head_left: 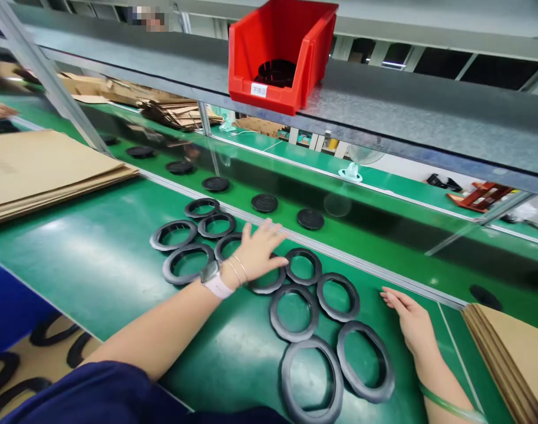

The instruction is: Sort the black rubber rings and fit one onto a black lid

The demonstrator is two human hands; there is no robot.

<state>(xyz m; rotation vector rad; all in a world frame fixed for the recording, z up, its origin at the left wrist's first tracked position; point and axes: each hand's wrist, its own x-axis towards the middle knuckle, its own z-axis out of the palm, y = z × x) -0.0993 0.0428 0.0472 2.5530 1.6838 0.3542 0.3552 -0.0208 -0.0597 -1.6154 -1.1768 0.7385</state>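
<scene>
Several black plastic rings lie flat in a loose double row on the green table. My left hand reaches over the middle of the row, palm down and fingers spread, resting on a ring. My right hand lies open on the table just right of the rings, nearest one ring, holding nothing. Black round discs ride on the conveyor belt beyond a metal rail.
A red bin with a black part inside sits on the overhead metal shelf. Flat cardboard stacks lie at the left and the lower right. More black rings lie in a box at lower left.
</scene>
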